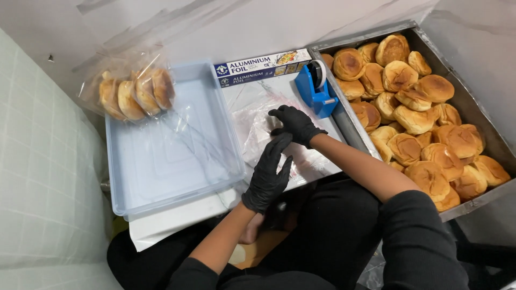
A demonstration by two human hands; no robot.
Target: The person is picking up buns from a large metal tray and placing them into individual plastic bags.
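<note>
Fingers (pixel 279 147) of my left hand (pixel 267 177), in a black glove, are stretched out and loosely spread, their tips pressing down on a clear plastic bag (pixel 258 126) that lies flat on the white board (pixel 177 215) across my lap. My right hand (pixel 296 124), gloved the same way, lies just beyond it with its fingers (pixel 279 113) curled down onto the same bag; whether they pinch the film or only hold it flat I cannot tell. Neither hand holds a bun.

Just to the right of my right hand stands a blue tape dispenser (pixel 317 88), and behind the bag, at the far edge of the board, lies a long box of foil (pixel 263 65). To the left sits a clear plastic tub (pixel 121 177), bare except for one filled bag of buns (pixel 134 88) leaning on its far left corner, with some loose film trailing from it. On the right, well apart from the bag under my hands, a metal tray (pixel 473 110) is heaped with golden buns (pixel 419 118).

Judging by this, the packing has barely begun: one bag is filled and set aside, the flat bag under my fingers looks empty, and nearly the whole tray remains loose.
</note>
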